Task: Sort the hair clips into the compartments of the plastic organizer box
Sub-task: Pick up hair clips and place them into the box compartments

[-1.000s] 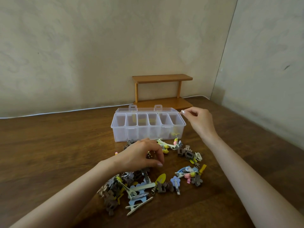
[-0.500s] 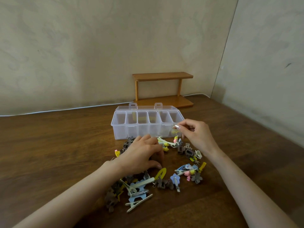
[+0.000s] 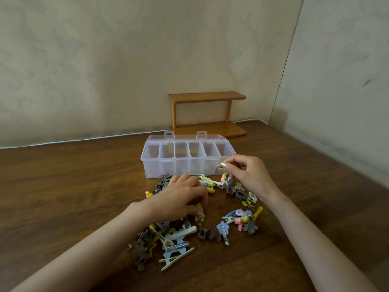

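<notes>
Clear plastic box holds one yellow bit, far-right bin; left hand pinches yellow clip; can't tell for right hand.

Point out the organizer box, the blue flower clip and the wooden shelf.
Organizer box (image 3: pixel 168 168): head view, on its front wall.
Blue flower clip (image 3: pixel 221 226): head view, on the flower's petals.
Wooden shelf (image 3: pixel 207 95): head view, on its top board.

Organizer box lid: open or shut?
Open. The lid lies flipped back behind the organizer box, its compartments exposed.
</notes>
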The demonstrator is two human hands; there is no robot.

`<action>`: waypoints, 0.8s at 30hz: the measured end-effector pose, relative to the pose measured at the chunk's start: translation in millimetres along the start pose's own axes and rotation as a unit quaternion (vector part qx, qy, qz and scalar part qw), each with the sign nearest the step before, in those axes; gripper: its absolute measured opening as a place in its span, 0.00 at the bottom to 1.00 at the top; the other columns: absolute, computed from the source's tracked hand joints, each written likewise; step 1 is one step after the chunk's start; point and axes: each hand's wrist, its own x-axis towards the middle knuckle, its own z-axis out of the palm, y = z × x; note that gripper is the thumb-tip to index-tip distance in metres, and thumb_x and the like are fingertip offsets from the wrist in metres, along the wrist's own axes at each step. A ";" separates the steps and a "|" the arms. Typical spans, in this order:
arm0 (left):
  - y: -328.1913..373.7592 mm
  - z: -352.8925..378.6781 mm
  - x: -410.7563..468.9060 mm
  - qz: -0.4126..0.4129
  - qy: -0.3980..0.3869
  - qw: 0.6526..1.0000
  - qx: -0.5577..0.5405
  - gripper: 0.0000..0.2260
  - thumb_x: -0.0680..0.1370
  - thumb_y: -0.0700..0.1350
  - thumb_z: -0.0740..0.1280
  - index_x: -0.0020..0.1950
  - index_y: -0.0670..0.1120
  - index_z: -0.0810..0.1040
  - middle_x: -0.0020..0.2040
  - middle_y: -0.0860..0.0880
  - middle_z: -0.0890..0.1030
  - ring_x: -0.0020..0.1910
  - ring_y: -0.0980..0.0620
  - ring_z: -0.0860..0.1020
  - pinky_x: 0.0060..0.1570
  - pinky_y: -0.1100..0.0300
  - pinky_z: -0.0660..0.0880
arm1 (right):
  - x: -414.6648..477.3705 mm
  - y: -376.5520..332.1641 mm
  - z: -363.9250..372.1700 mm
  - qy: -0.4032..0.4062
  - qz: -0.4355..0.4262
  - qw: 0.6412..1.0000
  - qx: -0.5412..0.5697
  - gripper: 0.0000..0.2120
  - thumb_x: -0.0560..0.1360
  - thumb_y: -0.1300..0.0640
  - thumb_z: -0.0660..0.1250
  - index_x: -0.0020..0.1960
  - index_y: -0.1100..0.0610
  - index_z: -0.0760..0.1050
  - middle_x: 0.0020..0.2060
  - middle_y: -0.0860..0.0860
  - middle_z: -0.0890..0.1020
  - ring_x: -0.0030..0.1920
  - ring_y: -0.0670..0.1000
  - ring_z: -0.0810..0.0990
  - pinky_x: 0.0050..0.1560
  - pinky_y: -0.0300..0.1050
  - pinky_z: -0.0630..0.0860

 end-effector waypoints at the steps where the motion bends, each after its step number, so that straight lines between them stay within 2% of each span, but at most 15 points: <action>1: -1.2 1.5 -0.1 -0.012 0.017 1.000 0.018 0.10 0.75 0.56 0.64 0.55 0.56 0.72 0.57 0.55 0.68 0.56 0.57 0.61 0.55 0.62 0.57 | -0.3 -0.1 -0.1 -0.003 0.001 1.000 0.001 0.05 0.75 0.59 0.67 0.45 0.55 0.81 0.34 0.50 0.80 0.33 0.40 0.77 0.36 0.31 0.74; 4: -3.1 1.5 0.2 -0.027 0.034 0.999 0.032 0.10 0.77 0.55 0.63 0.57 0.56 0.73 0.58 0.55 0.69 0.56 0.56 0.63 0.54 0.61 0.59 | -0.7 -0.4 0.2 -0.012 0.001 1.000 -0.002 0.05 0.76 0.59 0.66 0.44 0.53 0.81 0.36 0.51 0.81 0.34 0.41 0.77 0.38 0.32 0.74; 8: -3.6 -11.2 -1.4 -0.005 -0.048 0.999 -0.025 0.13 0.75 0.55 0.65 0.59 0.59 0.74 0.62 0.57 0.68 0.61 0.59 0.61 0.61 0.58 0.58 | -1.0 -0.1 -0.4 -0.016 0.001 1.000 -0.001 0.05 0.76 0.58 0.66 0.43 0.51 0.80 0.35 0.49 0.81 0.35 0.41 0.77 0.40 0.33 0.75; 11: -4.0 -15.1 -2.7 0.003 -0.064 0.998 -0.019 0.14 0.74 0.52 0.67 0.59 0.59 0.73 0.63 0.57 0.68 0.63 0.58 0.61 0.63 0.57 0.58 | -1.3 -0.2 0.1 -0.021 -0.003 1.000 -0.001 0.05 0.75 0.59 0.66 0.44 0.52 0.80 0.34 0.46 0.80 0.34 0.41 0.78 0.40 0.34 0.75; 18: -3.0 -6.8 -0.9 0.014 -0.023 1.000 0.006 0.08 0.75 0.55 0.65 0.52 0.54 0.74 0.55 0.55 0.70 0.57 0.57 0.63 0.57 0.61 0.58 | -1.4 -1.7 2.2 -0.038 -0.004 0.999 -0.012 0.05 0.76 0.58 0.66 0.47 0.54 0.81 0.37 0.47 0.81 0.36 0.41 0.79 0.40 0.34 0.76; 21: -2.9 -1.6 0.4 0.009 0.011 1.000 -0.008 0.08 0.75 0.55 0.65 0.47 0.53 0.72 0.50 0.56 0.71 0.53 0.57 0.65 0.54 0.62 0.59 | -2.3 -2.1 3.0 -0.049 -0.008 0.999 -0.012 0.05 0.76 0.57 0.66 0.47 0.55 0.81 0.38 0.49 0.82 0.38 0.45 0.80 0.42 0.39 0.77; 24: 1.8 -1.2 1.2 -0.018 0.084 0.994 -0.067 0.07 0.74 0.53 0.66 0.44 0.53 0.70 0.44 0.58 0.72 0.46 0.59 0.69 0.50 0.63 0.64 | -2.6 -2.9 2.8 -0.073 -0.005 0.997 0.009 0.04 0.75 0.56 0.68 0.46 0.54 0.81 0.37 0.48 0.82 0.41 0.50 0.80 0.46 0.47 0.77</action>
